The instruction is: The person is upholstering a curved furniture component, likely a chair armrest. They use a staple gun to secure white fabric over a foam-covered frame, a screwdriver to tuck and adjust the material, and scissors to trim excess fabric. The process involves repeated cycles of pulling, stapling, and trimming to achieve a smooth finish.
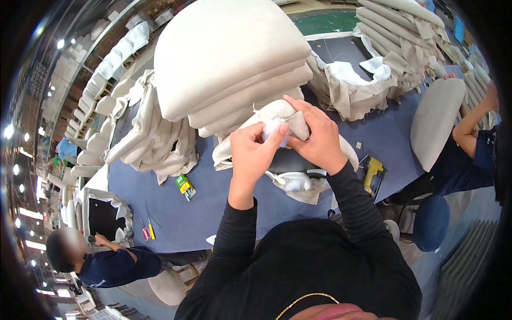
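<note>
Workpiece (278, 110) — beige fabric with white padding (270, 130) exposed at the near side — is gripped between both hands above the blue work table (213, 210), just in front of a stack of beige cushions (229, 58). Left hand (252, 152) is closed on the workpiece, its thumb against the padding; right hand (322, 137) clasps the opposite side, fingers over the top of the fabric. On the table, a yellow tool (372, 172) rests near the right forearm, and a green box (185, 186), red-handled scissors (145, 233) and a yellow-handled tool (151, 231) lie to the left.
</note>
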Demonstrator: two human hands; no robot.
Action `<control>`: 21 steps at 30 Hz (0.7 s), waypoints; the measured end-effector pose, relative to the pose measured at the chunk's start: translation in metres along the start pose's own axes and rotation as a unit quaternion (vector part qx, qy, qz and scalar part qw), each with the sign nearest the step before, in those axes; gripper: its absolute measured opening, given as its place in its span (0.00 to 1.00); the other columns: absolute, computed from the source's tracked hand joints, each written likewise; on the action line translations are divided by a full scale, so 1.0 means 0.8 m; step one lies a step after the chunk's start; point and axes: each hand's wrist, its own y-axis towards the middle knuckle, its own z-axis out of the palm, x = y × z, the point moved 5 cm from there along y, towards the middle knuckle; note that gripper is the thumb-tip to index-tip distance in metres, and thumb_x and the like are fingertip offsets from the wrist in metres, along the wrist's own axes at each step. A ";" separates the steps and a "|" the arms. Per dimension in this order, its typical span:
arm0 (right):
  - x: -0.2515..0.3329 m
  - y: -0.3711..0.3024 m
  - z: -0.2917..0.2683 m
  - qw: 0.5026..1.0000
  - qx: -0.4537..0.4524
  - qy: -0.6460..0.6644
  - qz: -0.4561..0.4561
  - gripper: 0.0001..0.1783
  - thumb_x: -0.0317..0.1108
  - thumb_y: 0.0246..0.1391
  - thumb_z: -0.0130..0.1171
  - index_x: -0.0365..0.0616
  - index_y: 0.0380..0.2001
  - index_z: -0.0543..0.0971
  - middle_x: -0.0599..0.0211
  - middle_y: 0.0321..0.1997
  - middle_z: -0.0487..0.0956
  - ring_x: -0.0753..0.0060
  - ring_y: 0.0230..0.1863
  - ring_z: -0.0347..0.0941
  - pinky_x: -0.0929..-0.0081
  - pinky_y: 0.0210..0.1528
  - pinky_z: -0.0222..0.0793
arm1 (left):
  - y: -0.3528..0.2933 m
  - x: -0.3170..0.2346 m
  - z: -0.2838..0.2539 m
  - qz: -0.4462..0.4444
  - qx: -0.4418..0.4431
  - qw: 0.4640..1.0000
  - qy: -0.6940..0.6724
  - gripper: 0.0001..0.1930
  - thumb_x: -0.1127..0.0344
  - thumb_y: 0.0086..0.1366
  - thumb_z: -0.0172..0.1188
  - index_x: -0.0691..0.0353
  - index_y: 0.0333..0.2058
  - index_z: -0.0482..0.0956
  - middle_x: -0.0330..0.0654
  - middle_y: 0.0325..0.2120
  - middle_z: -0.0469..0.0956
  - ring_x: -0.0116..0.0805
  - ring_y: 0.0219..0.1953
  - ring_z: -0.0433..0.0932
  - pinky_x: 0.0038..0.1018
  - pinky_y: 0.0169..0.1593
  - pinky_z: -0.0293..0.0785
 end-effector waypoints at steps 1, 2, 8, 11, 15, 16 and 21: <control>0.007 0.001 0.003 1.000 0.008 -0.006 0.003 0.42 0.33 0.43 0.75 0.53 0.67 0.78 0.59 0.62 0.83 0.50 0.60 0.80 0.58 0.61 0.77 | 0.000 -0.004 -0.005 0.011 -0.043 0.998 0.043 0.23 0.61 0.73 0.67 0.69 0.21 0.76 0.40 0.10 0.64 0.22 0.17 0.60 0.31 0.22 0.55; 0.011 0.001 0.006 1.000 0.016 -0.012 0.006 0.42 0.33 0.43 0.75 0.53 0.66 0.78 0.59 0.62 0.83 0.51 0.60 0.80 0.58 0.61 0.77 | 0.002 -0.004 -0.005 0.004 -0.047 0.999 0.012 0.22 0.61 0.73 0.67 0.69 0.22 0.76 0.42 0.11 0.64 0.24 0.17 0.59 0.32 0.22 0.55; -0.009 0.007 0.015 0.999 -0.028 -0.036 0.023 0.38 0.37 0.46 0.77 0.54 0.64 0.80 0.60 0.58 0.85 0.51 0.56 0.83 0.60 0.57 0.78 | -0.030 0.040 0.019 0.090 0.150 0.982 0.071 0.15 0.63 0.72 0.66 0.66 0.28 0.81 0.51 0.19 0.77 0.45 0.21 0.74 0.40 0.28 0.69; -0.031 0.020 0.007 0.998 -0.041 -0.034 0.044 0.36 0.44 0.50 0.78 0.54 0.64 0.81 0.62 0.56 0.86 0.52 0.54 0.84 0.61 0.55 0.78 | -0.103 0.116 0.064 0.060 0.420 0.883 0.202 0.08 0.66 0.72 0.63 0.63 0.36 0.87 0.55 0.28 0.83 0.58 0.33 0.83 0.44 0.38 0.78; -0.044 0.029 -0.001 0.998 -0.038 -0.039 0.033 0.40 0.44 0.49 0.79 0.55 0.67 0.78 0.63 0.57 0.85 0.52 0.56 0.82 0.60 0.55 0.78 | -0.136 0.125 0.047 0.019 0.303 0.952 0.032 0.15 0.70 0.66 0.57 0.61 0.48 0.86 0.53 0.35 0.86 0.52 0.37 0.86 0.38 0.45 0.80; -0.044 0.026 0.000 0.998 -0.025 -0.049 0.025 0.41 0.44 0.49 0.79 0.55 0.67 0.77 0.63 0.58 0.85 0.52 0.56 0.82 0.60 0.55 0.78 | -0.127 0.114 0.045 -0.003 0.275 0.961 -0.009 0.16 0.71 0.64 0.56 0.61 0.49 0.85 0.50 0.35 0.86 0.47 0.36 0.85 0.36 0.45 0.79; -0.021 0.019 0.014 0.998 0.002 -0.063 0.016 0.43 0.40 0.48 0.77 0.56 0.69 0.75 0.62 0.59 0.83 0.51 0.57 0.82 0.59 0.57 0.77 | -0.047 0.036 0.023 -0.024 0.085 0.991 -0.097 0.15 0.71 0.64 0.58 0.64 0.49 0.82 0.40 0.34 0.84 0.26 0.33 0.77 0.27 0.41 0.74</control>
